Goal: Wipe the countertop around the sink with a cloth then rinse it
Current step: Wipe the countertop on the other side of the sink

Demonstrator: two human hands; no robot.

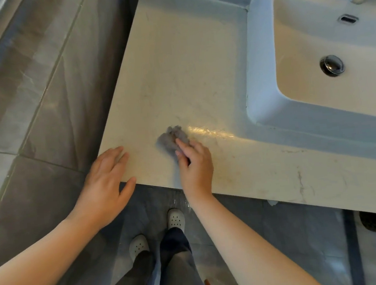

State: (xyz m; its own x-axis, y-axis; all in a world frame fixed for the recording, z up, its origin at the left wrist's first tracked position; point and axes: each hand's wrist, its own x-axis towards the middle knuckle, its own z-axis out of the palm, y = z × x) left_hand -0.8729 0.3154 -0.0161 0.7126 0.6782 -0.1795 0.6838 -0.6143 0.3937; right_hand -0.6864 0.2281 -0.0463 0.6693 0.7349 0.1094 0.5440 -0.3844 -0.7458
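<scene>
The pale stone countertop (176, 75) (faintly veined, with brownish marks near its front edge) carries a white basin-style sink (265, 72) on its right part. A small crumpled grey cloth (170, 136) lies near the front, gripped by the right hand (196, 165). A shiny wet streak (211, 131) runs just beside it. The left hand (104, 183) rests flat at the front left corner.
</scene>
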